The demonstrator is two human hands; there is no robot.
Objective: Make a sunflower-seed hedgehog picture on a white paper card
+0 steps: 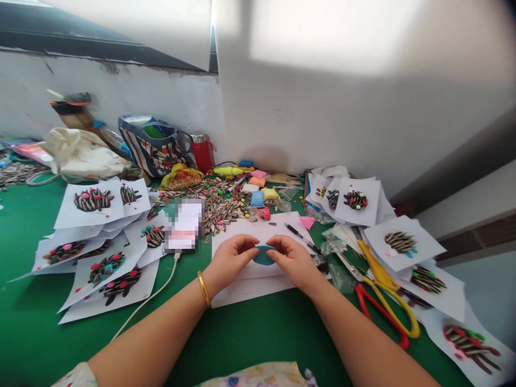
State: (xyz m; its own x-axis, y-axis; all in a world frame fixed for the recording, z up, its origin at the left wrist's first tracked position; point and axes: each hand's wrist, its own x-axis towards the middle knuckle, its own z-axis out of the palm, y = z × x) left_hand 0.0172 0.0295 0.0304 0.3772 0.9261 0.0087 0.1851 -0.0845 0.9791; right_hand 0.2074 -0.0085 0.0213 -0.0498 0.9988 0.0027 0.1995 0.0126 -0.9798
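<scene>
A flat teal piece of clay [263, 256] lies on a white sheet of paper [258, 231] in the middle of the green table. My left hand [230, 259] and my right hand [293, 259] meet over it, fingers curled and pressing on its edges from either side. A gold bangle [203, 288] circles my left wrist. Behind the sheet is a heap of striped sunflower seeds [217, 204]. Small blocks of coloured clay [258, 189] lie beside the heap.
Finished seed-and-clay pictures on white sheets [100, 258] pile up at the left, and more [403, 242] at the right. Red scissors [379, 312] and yellow scissors [391, 295] lie right of my arm. A phone [184, 226] with a white cable, a striped bag [153, 145], a red cup [202, 151].
</scene>
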